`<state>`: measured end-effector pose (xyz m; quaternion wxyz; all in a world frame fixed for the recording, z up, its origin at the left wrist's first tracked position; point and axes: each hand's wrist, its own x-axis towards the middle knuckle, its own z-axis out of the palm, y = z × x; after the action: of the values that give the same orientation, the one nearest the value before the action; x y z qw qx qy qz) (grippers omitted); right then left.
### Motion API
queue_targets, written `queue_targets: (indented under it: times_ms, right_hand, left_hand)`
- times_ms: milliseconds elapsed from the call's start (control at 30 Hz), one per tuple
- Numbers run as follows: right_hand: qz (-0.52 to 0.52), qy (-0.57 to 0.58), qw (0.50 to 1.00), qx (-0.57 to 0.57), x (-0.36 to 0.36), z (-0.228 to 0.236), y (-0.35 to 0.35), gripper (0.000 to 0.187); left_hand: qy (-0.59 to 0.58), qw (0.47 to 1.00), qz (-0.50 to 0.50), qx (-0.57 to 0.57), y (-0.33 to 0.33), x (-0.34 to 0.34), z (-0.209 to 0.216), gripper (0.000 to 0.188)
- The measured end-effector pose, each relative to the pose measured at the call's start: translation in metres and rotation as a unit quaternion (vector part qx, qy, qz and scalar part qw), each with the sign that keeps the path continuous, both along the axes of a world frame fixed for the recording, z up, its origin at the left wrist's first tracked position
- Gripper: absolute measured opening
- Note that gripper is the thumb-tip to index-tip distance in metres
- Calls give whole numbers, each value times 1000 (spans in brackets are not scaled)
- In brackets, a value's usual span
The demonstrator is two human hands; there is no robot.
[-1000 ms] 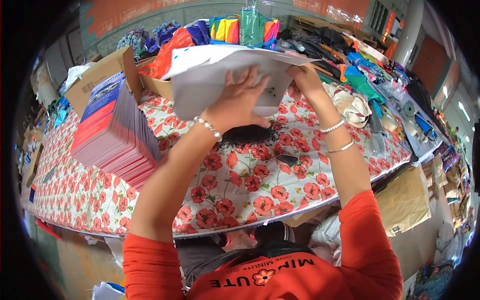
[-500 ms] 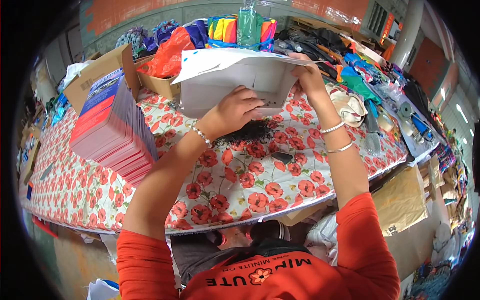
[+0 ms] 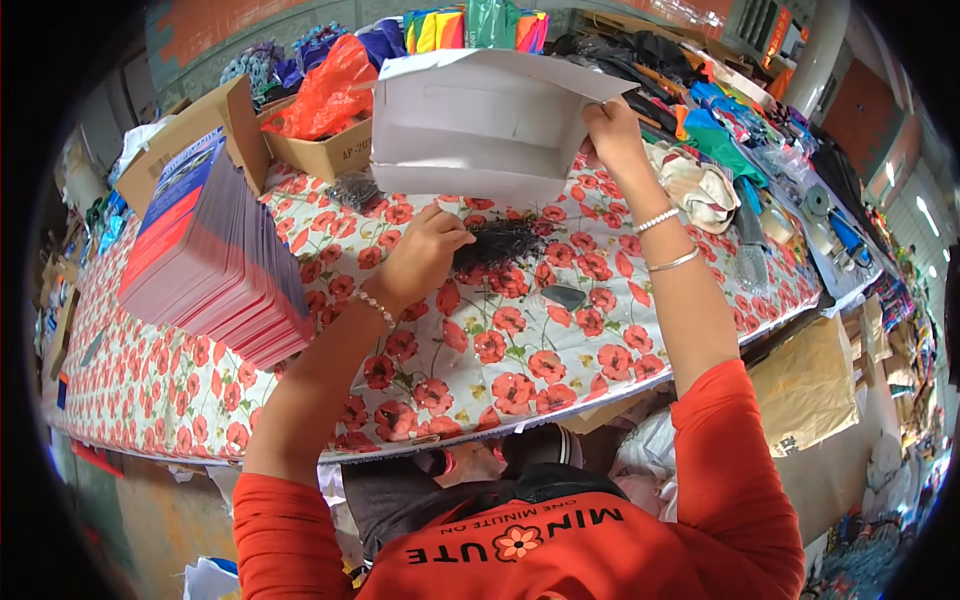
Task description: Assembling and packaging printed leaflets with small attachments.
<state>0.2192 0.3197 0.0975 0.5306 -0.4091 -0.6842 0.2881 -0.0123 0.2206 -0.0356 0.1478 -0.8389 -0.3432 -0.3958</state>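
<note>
Nearest me, my left hand (image 3: 425,250) pinches into the dark bundle of small black pieces (image 3: 500,242) lying on the poppy-print table (image 3: 470,370). Beyond it, my right hand (image 3: 612,135) is clamped on the right edge of the open white box (image 3: 480,130), held tilted above the bundle. I judge that one-sided grip weak: the box could sag and loose pieces scatter.

A white folded box (image 3: 480,125) is held open above a black tangled bundle (image 3: 500,243) lying on the flowered tablecloth.
</note>
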Motion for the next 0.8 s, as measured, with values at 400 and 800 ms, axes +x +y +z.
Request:
queue_targets:
  times_ms: [400,800]
  right_hand:
    - [-64,97,989,-90,57,-1,141,44]
    - [-30,358,902,-241,-3,-71,190,28]
  left_hand:
    - [-74,992,42,-90,-85,0,-2,16]
    - [-75,982,71,-160,-74,-8,-18,17]
